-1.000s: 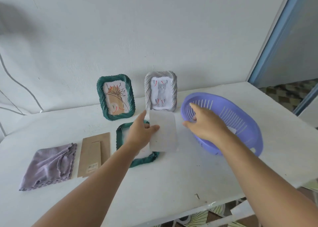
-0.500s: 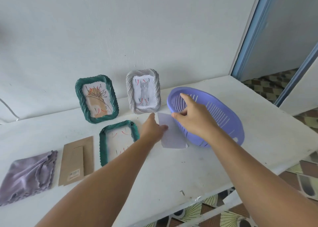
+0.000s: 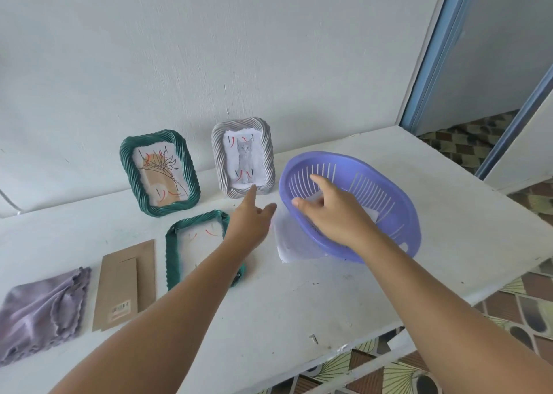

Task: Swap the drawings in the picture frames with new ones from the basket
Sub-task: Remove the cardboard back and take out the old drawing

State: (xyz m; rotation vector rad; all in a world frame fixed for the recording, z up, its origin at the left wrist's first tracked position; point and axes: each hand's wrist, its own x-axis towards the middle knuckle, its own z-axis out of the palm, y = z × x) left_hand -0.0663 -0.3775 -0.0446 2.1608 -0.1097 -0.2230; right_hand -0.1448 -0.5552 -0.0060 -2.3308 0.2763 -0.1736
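A purple slotted basket (image 3: 386, 196) sits tilted on the white table, with a white sheet (image 3: 371, 214) inside it. My right hand (image 3: 332, 211) reaches into the basket, fingers spread and relaxed. Another white sheet (image 3: 294, 244) lies flat on the table, partly under the basket's rim. My left hand (image 3: 250, 220) hovers just left of that sheet, fingers open and empty. A green frame (image 3: 173, 244) lies face down beneath my left forearm. A green frame with a flower drawing (image 3: 160, 172) and a grey frame with a cat drawing (image 3: 244, 157) stand against the wall.
A brown cardboard frame backing (image 3: 125, 286) and a purple cloth (image 3: 42, 313) lie at the left of the table (image 3: 269, 319). The table's front edge and right end drop to a patterned floor. A blue door frame (image 3: 434, 49) stands at the right.
My left hand has let go of the white sheet, which now lies on the table by the basket. My right hand has moved from the basket's rim into the basket.
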